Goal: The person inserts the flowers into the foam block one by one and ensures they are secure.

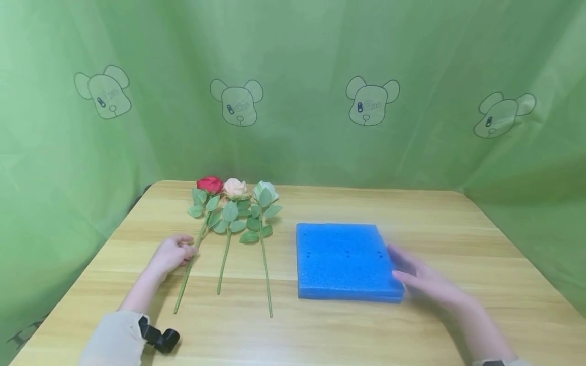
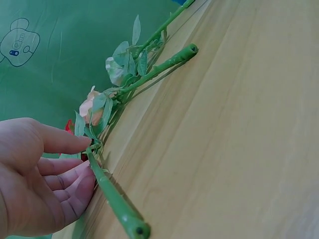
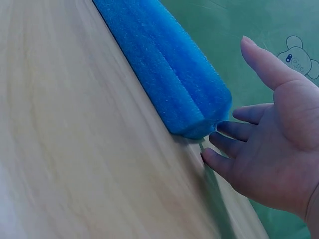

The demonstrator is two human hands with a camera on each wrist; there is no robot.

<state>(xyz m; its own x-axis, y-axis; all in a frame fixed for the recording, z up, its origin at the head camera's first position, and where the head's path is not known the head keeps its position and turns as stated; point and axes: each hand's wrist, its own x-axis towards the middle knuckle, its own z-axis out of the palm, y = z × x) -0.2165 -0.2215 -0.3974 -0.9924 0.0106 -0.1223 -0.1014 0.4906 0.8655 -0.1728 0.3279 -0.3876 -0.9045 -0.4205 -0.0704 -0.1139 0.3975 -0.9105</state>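
On the left of the table, my left hand pinches the green stem of a red artificial rose between thumb and fingers; the stem's cut end points toward me. A pink rose and a pale whitish-green rose lie beside it, heads toward the back. My right hand, fingers extended and thumb apart, is at the right edge of a blue foam block. In the right wrist view its fingertips are close to the block's corner; whether they touch is unclear. Small dark holes dot the block's top.
The wooden table carries the roses and foam. A green curtain printed with bear faces surrounds its back and sides. A black wrist device is strapped at my left sleeve.
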